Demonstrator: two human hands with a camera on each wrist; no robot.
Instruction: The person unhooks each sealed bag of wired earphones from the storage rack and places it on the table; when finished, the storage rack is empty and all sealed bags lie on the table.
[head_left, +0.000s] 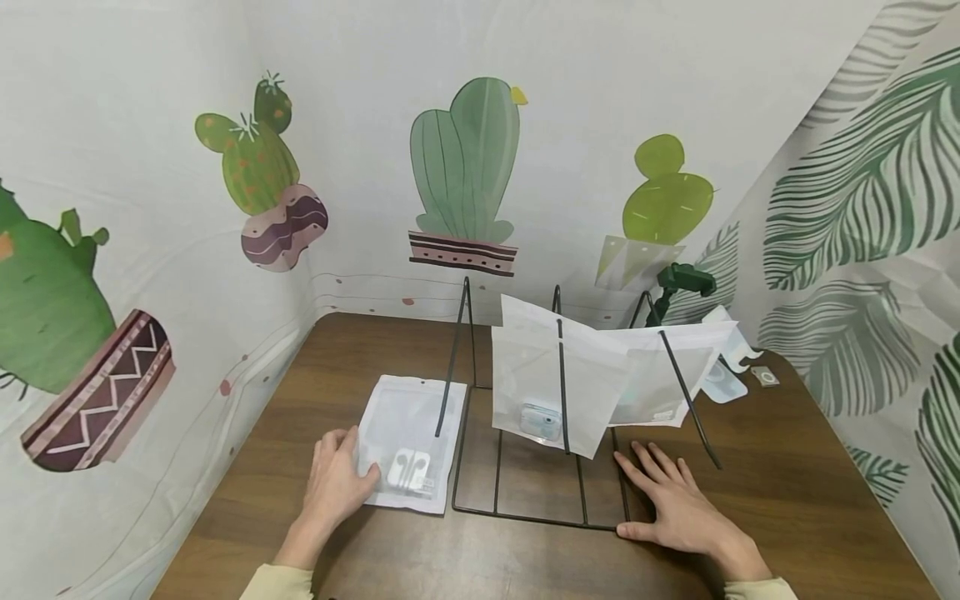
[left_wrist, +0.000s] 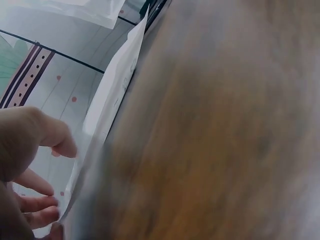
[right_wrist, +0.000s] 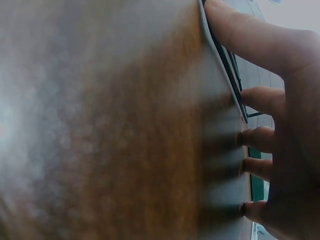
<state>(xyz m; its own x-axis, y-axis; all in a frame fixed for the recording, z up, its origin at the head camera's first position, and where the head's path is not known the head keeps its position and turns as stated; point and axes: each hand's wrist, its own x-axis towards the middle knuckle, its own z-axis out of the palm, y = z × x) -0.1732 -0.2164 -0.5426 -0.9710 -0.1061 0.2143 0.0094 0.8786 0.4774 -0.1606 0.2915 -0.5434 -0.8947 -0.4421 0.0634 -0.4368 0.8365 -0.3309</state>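
Earphone bag (head_left: 408, 427): lying flat on the table (head_left: 480, 567), just left of the wire rack (head_left: 537, 520), partly crossed in the head view by the left prong; white, with white earphones (head_left: 408, 468) in the lower part.
Left hand (head_left: 335, 479): at the left edge of the earphone bag, with thumb toward the lower corner.
Left fingers: relaxed, loosely bent; firmness of contact cannot be told.
Right hand (head_left: 678, 504): palm down at the front right corner of the wire rack.
Right fingers: released, spread, tips resting on the table; thumb at the rack corner.
Middle bag (head_left: 525, 367): on the middle prong, tilted; pale blue item (head_left: 542, 422) near the bottom, too small to identify.
Right bag (head_left: 648, 362): on the right prong, partly behind the middle bag.
Back right of table: green holder (head_left: 686, 279) and small square card (head_left: 765, 377).
Wall cloth (head_left: 585, 50): white, printed with cacti and leaves.
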